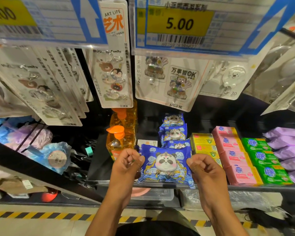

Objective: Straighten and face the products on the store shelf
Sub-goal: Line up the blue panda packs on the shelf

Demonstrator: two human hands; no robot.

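Black shelf [99,167]: left hand [128,161] and right hand [203,166], each grip clamped on the front panda wipes pack [165,167].

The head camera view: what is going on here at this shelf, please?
A person is tidying a store shelf. The left hand and the right hand each pinch one side edge of a blue panda wipes pack, held at the shelf's front edge with its picture facing the camera. More panda packs lie in a row behind it. Orange pump bottles stand to its left; yellow boxes, pink boxes and green boxes sit to its right.
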